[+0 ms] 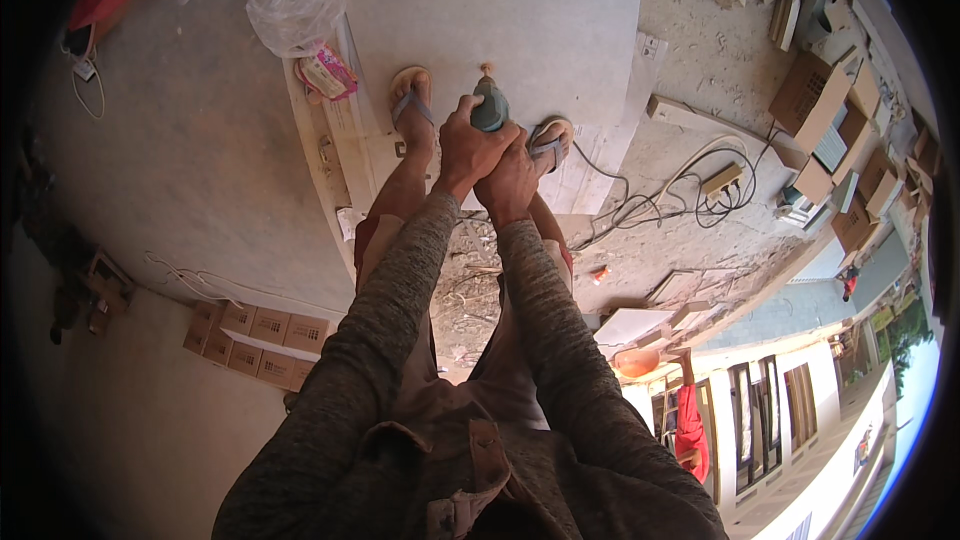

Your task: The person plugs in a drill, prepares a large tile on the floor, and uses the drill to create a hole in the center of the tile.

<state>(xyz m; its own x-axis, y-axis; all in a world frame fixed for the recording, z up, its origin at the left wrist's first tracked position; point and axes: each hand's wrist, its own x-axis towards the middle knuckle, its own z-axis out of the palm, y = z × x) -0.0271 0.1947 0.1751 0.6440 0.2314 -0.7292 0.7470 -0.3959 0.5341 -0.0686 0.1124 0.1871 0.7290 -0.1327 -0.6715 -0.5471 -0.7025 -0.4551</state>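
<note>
Hands (468,148) grip teal drill (490,110) over pale board (560,30)

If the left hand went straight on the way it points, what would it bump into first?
Probably the pale board: the left hand grips the power drill, whose tip seems to be right at it, though depth is hard to judge.
</note>
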